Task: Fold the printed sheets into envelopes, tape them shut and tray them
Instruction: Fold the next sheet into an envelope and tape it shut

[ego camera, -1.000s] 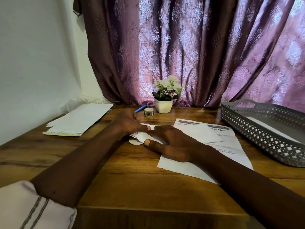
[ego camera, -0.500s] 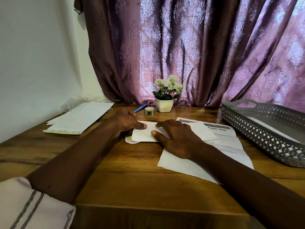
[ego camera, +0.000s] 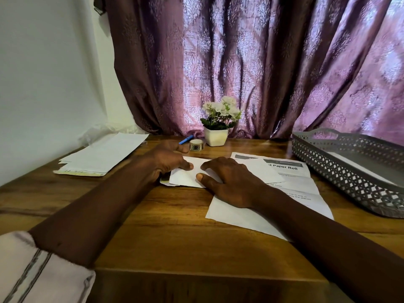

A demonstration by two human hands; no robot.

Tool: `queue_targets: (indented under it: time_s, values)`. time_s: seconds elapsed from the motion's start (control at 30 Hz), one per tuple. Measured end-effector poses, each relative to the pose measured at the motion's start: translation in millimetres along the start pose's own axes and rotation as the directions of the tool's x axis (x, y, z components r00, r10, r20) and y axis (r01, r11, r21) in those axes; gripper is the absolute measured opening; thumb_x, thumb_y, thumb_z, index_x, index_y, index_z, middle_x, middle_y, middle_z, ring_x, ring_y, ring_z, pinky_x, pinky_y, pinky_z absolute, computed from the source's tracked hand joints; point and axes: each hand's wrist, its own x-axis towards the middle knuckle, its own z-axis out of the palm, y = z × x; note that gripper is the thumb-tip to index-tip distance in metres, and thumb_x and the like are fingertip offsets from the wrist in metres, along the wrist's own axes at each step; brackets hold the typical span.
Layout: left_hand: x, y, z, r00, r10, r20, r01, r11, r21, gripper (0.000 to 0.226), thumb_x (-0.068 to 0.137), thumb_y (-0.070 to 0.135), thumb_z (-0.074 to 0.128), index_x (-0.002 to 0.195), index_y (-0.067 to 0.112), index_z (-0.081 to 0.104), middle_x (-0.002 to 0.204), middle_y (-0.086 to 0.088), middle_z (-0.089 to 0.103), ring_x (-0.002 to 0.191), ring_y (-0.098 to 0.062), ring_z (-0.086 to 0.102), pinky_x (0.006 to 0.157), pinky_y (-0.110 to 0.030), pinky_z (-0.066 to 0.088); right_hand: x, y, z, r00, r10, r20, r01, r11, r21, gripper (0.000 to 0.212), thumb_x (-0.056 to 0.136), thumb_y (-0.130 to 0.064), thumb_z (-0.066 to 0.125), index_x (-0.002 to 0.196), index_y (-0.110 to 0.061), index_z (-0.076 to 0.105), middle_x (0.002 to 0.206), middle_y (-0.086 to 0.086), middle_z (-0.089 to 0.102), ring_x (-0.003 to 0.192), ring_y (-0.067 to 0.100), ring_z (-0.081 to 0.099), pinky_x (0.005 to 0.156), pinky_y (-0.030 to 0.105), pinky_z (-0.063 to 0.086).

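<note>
- Folded sheet lies mid-table, left hand on its left end, right hand on its right.
- Printed sheet just right of it, partly beneath it.
- Tray at the right edge, paper inside.
- Paper stack far left.
- Behind: pen, tape roll, flower pot — left to right, before the curtain.

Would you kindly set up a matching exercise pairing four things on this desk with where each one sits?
Things: 1 tape roll; 2 grey tray; 3 paper stack; 4 folded sheet.
Places: A under the left hand and right hand; B far left of the desk; C beside the flower pot; D right edge of the desk.
Pairs: 1-C; 2-D; 3-B; 4-A.
</note>
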Motion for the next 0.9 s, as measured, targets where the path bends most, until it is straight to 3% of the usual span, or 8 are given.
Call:
queue_targets:
  time_s: [0.1,0.17,0.27,0.43,0.53,0.63,0.8,0.9]
  values:
    - [2.9,0.1,0.2,0.999,0.007,0.042,-0.007,1.0,0.004,0.059,0.08,0.006,0.084,0.134,0.023,0.067,0.149,-0.004,0.053,0.109,-0.016,0.055,0.088,-0.029,0.05,0.8,-0.1,-0.6,1.0,-0.008,-0.003,0.008,1.0,-0.007,0.06,0.098,-0.069,0.037,0.147,-0.035,0.045,0.157,-0.002,0.041,0.144,0.022,0.037,0.117,0.05,0.032]
    - [4.4,-2.4,-0.6,0.999,0.023,0.027,-0.024,0.999,0.046,0.052,0.084,0.011,0.082,0.133,0.022,0.067,0.145,-0.002,0.053,0.092,-0.01,0.056,0.076,-0.026,0.05,0.6,0.4,0.0,1.0,-0.013,-0.004,0.013,1.0,-0.009,0.06,0.098,-0.069,0.037,0.146,-0.035,0.045,0.158,-0.002,0.041,0.144,0.022,0.037,0.117,0.05,0.032]
    - [8.4,-5.7,-6.7,0.984,0.163,-0.066,-0.124,0.91,0.395,0.036,0.084,0.04,0.081,0.113,0.021,0.072,0.128,-0.002,0.066,0.095,-0.014,0.058,0.076,-0.029,0.044,0.9,2.2,1.3,1.0,-0.014,0.002,0.014,1.0,-0.002,0.061,0.097,-0.07,0.036,0.146,-0.036,0.046,0.157,-0.001,0.042,0.144,0.023,0.037,0.117,0.051,0.032]
    - [14.8,-17.1,-35.7,0.976,0.088,-0.197,0.086,0.681,0.727,0.047,0.085,0.064,0.065,0.106,0.022,0.064,0.113,-0.006,0.07,0.105,-0.029,0.065,0.092,-0.043,0.055,3.3,4.4,1.3,0.999,-0.02,0.042,0.022,0.998,-0.063,0.062,0.098,-0.069,0.034,0.152,-0.039,0.04,0.16,0.0,0.038,0.148,0.024,0.031,0.119,0.051,0.029]
    - [13.9,-20.4,-46.1,0.985,-0.004,-0.17,0.115,0.749,0.652,0.037,0.089,0.049,0.067,0.093,0.013,0.074,0.084,-0.005,0.078,0.083,-0.025,0.073,0.085,-0.041,0.06,0.7,2.4,0.6,0.997,-0.041,0.068,0.045,0.997,-0.069,0.055,0.101,-0.065,0.034,0.154,-0.048,0.034,0.164,-0.001,0.031,0.152,0.023,0.023,0.121,0.053,0.022]
    - [13.3,-20.8,-43.6,0.985,-0.131,-0.109,0.165,0.891,0.422,0.023,0.086,0.023,0.072,0.073,0.005,0.078,0.056,-0.006,0.07,0.05,-0.02,0.063,0.057,-0.029,0.054,0.7,1.2,-0.1,0.995,-0.041,0.087,0.046,0.997,-0.057,0.052,0.101,-0.064,0.034,0.152,-0.053,0.034,0.165,-0.005,0.029,0.153,0.023,0.019,0.122,0.055,0.017]
    - [15.2,-24.7,-44.8,0.995,-0.086,0.051,0.074,0.978,0.194,0.009,0.084,0.006,0.076,0.09,0.01,0.082,0.074,-0.011,0.071,0.058,-0.016,0.057,0.048,-0.022,0.041,1.3,0.8,-0.3,0.994,-0.036,0.107,0.044,0.996,-0.075,0.055,0.099,-0.069,0.032,0.152,-0.054,0.031,0.166,-0.007,0.027,0.154,0.022,0.017,0.122,0.056,0.016]
    - [19.6,-29.3,-40.6,0.987,0.031,0.155,-0.071,0.963,0.259,0.018,0.081,0.01,0.084,0.098,0.018,0.081,0.088,0.001,0.075,0.079,-0.011,0.065,0.064,-0.024,0.051,1.9,1.4,-0.7,0.993,-0.041,0.112,0.052,0.994,-0.095,0.06,0.096,-0.073,0.031,0.153,-0.054,0.029,0.166,-0.006,0.027,0.154,0.023,0.018,0.121,0.057,0.017]
